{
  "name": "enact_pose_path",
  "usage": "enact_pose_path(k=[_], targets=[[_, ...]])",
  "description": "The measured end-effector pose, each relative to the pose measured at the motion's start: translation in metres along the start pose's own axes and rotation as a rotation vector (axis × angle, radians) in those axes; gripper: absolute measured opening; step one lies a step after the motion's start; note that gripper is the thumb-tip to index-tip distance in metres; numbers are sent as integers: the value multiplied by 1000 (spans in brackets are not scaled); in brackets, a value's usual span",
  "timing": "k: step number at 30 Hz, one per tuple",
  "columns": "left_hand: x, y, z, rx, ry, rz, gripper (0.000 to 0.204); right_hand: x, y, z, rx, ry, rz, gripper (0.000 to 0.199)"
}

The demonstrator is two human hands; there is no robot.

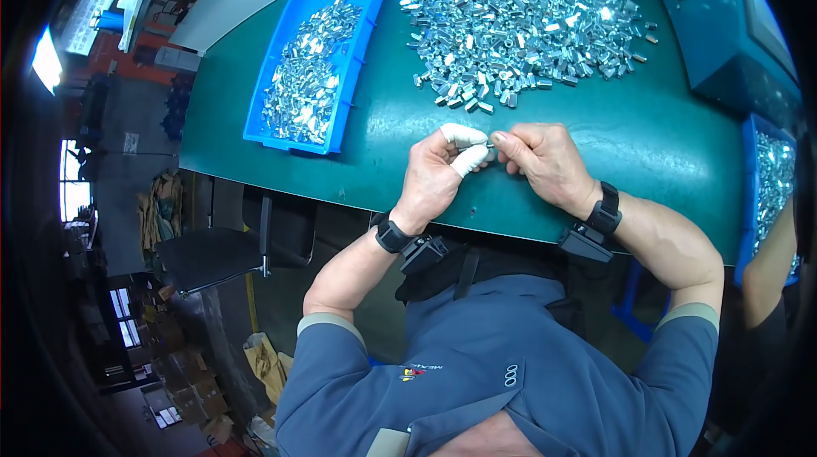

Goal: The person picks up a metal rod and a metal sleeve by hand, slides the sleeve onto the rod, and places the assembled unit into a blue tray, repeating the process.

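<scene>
My left hand [431, 180] is over the table's near part, its thumb and index finger wrapped in white covers and pinched together. At their tips a small silvery metal piece [490, 149] shows, mostly hidden by fingers. My right hand [549, 163] meets the left from the other side, thumb and fingers closed at the same spot; what they grip, if anything, is too small to make out. Beyond both hands lies a big heap of shiny hexagonal metal standoffs [519, 19], spread loose on the green tabletop [400, 129].
To the left stands a blue tray [347, 108] partly filled with similar metal pieces. A teal machine [711, 23] with a fan grille occupies the far right. Below it is another blue tray [749, 202] of pieces, with another person's arm [770, 270] beside it. A black chair [213, 257] stands left.
</scene>
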State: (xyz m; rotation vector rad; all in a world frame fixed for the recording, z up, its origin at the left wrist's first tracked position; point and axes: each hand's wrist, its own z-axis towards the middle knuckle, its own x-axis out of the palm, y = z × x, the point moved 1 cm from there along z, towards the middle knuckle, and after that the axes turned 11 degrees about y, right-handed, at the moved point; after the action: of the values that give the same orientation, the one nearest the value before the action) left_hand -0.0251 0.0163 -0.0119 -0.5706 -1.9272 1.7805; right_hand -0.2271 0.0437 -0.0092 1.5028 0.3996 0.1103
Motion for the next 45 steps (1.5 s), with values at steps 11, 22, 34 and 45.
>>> enact_pose_path(k=[11, 22, 34, 45], targets=[[-97, -46, -5, 224, -318, 566, 15, -4, 3, -1, 46, -71, 141, 43], [-110, -51, 51, 228, -219, 1394, 29, -4, 4, 0, 90, -21, 142, 40], [-63, -43, 19, 187, -67, 976, 23, -4, -2, 3, 41, -77, 202, 22], [-30, -53, 8, 364, 121, 1011, 27, -3, -6, 0, 15, -104, 186, 22]])
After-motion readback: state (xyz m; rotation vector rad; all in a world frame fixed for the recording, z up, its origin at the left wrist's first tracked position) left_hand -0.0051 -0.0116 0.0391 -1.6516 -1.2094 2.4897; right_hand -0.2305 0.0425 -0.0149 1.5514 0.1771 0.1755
